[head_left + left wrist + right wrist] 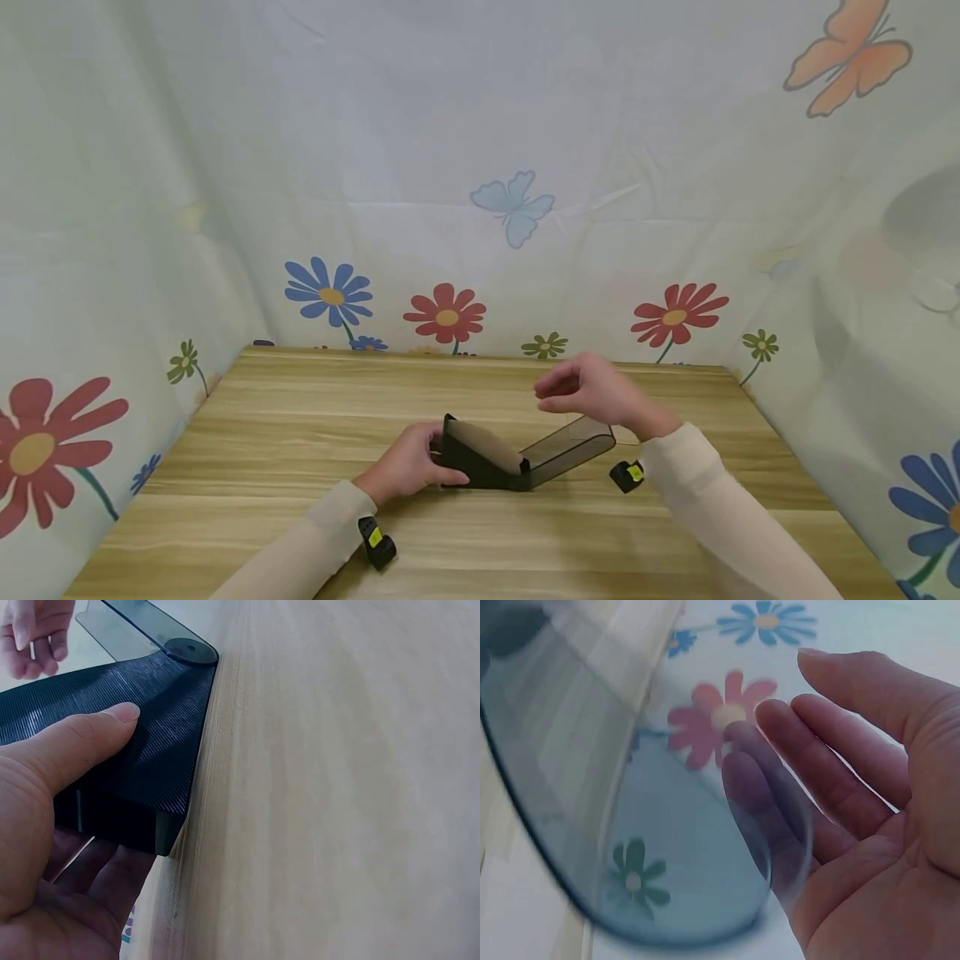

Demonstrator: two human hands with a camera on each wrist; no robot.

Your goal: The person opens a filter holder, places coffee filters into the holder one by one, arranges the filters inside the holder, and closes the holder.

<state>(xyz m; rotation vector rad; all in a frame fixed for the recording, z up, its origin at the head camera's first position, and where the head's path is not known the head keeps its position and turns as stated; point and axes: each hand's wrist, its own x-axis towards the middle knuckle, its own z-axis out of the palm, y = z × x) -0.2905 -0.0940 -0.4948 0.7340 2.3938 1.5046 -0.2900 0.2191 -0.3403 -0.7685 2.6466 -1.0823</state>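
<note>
A black ribbed box with a hinged, smoky see-through lid stands on the wooden table. Its lid is swung out to the right, away from the slanted, pale brownish top. My left hand grips the box's left end, the thumb lying along the ribbed side in the left wrist view and the other fingers round the far side. Above the lid, my right hand hovers with loosely bent fingers and holds nothing. Through the lid some of its fingers show in the right wrist view.
The wooden table has its back edge against a pale curtain printed with flowers and butterflies. More of this cloth hangs at the left and right sides. A black strap piece with a yellow mark sits at each wrist.
</note>
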